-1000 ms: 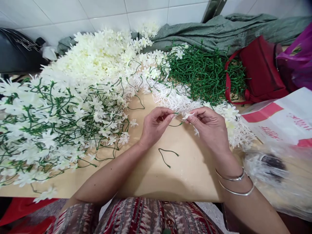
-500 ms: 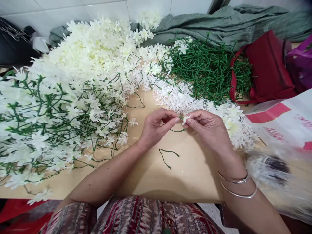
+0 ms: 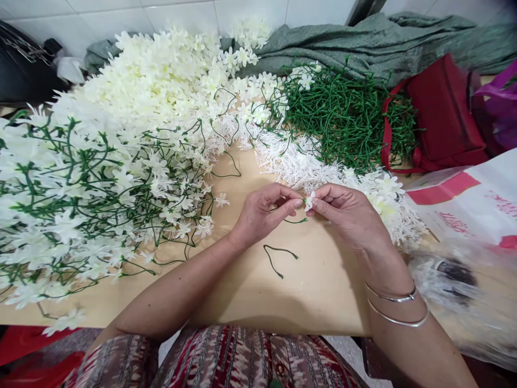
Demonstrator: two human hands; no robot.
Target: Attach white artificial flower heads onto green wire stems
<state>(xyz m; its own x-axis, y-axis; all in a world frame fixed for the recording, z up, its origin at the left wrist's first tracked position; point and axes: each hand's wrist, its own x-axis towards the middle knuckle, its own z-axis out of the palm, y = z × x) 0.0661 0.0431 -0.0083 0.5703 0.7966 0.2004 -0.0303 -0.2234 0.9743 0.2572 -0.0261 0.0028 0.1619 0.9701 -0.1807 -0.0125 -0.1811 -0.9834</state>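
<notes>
In the middle of the table my left hand (image 3: 269,212) pinches a green plastic stem (image 3: 297,220), whose free end hangs out below the fingers. Close against it, my right hand (image 3: 347,213) holds a small white artificial flower (image 3: 309,200) between thumb and index finger. The flower sits at the tip of the stem, and the fingers partly cover the joint. A loose bent stem (image 3: 278,253) lies on the table just below my hands. One finished-looking white flower (image 3: 222,200) rests to the left of my left hand.
White flowers on green stems (image 3: 100,205) heap up at left, with cream blossoms (image 3: 161,81) behind. White stamens (image 3: 294,159) and a green stem pile (image 3: 339,118) lie ahead. At right are a red bag (image 3: 444,113), a printed plastic bag (image 3: 464,199) and clear plastic wrap (image 3: 444,280).
My hands stay together and have shifted very slightly to the right and down. The white flower now stands more upright at my right fingertips.
</notes>
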